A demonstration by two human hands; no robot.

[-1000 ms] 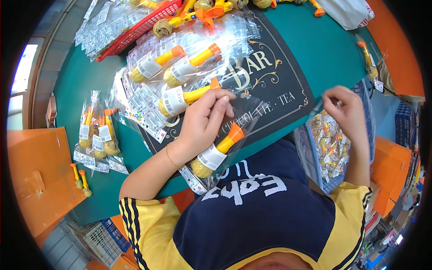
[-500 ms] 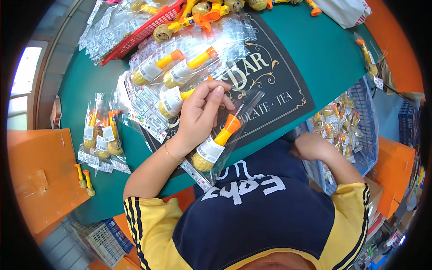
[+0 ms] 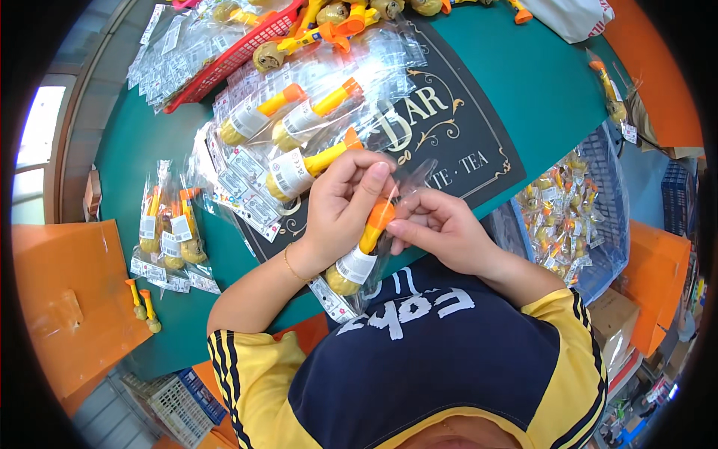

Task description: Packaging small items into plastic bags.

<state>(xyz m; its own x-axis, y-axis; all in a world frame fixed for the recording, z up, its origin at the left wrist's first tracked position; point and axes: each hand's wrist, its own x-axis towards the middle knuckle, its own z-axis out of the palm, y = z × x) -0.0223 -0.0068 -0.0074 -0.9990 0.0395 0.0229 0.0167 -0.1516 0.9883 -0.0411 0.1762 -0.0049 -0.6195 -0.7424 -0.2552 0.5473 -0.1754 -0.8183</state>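
Note:
A clear plastic bag (image 3: 390, 247) holds a toy (image 3: 371, 230) with an orange flared end, a yellow stem, a white label and a golden knobbly round end. It hangs tilted in front of my chest. My left hand (image 3: 345, 200) pinches the bag's upper part beside the orange end. Thumb and fingers of my right hand (image 3: 440, 226) are closed on the bag's edge, just right of that end. A printed card (image 3: 329, 299) shows at the bag's lower end. Beyond my left hand lies another bagged toy (image 3: 292, 176), with two more behind it.
A red basket (image 3: 238, 60) with clear bags and cards stands far left, loose toys beside it. Several bagged toys (image 3: 170, 232) lie at left. A blue crate (image 3: 619, 217) of bagged toys stands at right. A black printed mat (image 3: 479, 127) covers part of the green table (image 3: 553, 97).
My right hand has risen from beside the crate to the bag and closed on its edge. My left hand has shifted slightly down, keeping the bag.

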